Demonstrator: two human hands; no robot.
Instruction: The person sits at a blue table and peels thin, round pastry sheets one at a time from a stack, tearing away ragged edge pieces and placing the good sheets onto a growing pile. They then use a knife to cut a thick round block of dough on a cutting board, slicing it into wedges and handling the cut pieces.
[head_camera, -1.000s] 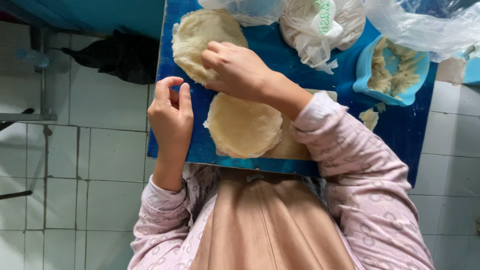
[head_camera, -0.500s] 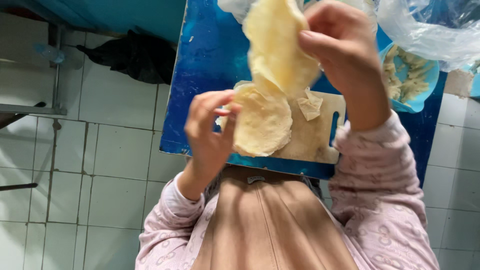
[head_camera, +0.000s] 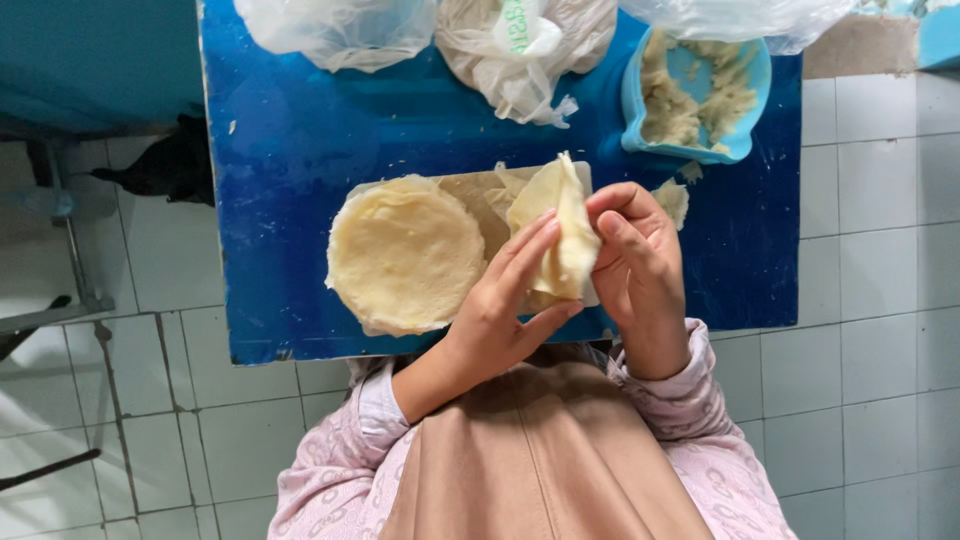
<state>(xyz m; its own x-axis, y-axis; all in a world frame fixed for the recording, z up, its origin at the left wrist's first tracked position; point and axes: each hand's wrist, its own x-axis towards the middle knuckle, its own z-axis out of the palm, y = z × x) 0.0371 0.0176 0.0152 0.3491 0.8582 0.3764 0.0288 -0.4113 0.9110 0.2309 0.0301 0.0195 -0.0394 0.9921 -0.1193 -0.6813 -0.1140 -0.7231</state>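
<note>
A thin pale-yellow dough wrapper (head_camera: 556, 230) is folded upright between both hands above the wooden board (head_camera: 476, 196). My left hand (head_camera: 510, 300) supports it from the left with fingers stretched along it. My right hand (head_camera: 638, 272) pinches its right edge with thumb and fingers. A round stack of flat wrappers (head_camera: 405, 254) lies on the board just left of my left hand.
The board rests on a blue table (head_camera: 290, 150) over a white tiled floor. A light-blue bowl of crumbly pale filling (head_camera: 694, 92) stands at the back right. Plastic bags (head_camera: 520, 45) lie along the far edge. A metal frame (head_camera: 60, 210) stands at the left.
My right hand lifted one wrapper off the far pile and brought it down to the board. My left hand rose to meet it, and both hands now fold it.
</note>
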